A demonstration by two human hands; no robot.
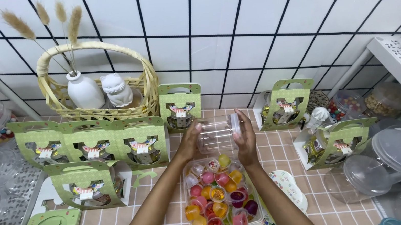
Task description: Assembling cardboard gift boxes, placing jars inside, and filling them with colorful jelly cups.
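Both hands, left and right, clasped around a clear plastic jar above the tray of jelly cups.

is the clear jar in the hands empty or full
Empty: the clear jar, held sideways between left hand and right hand, shows only tabletop through its walls.

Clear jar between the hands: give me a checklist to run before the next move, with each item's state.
1. Clear plastic jar held on its side by both hands: ok.
2. Left hand on the jar's base end: ok.
3. Right hand on the lid end: ok.
4. Lid fully shut: cannot tell.
5. Jar empty: looks so, ok.
6. Tray of jelly cups directly below, filled: ok.
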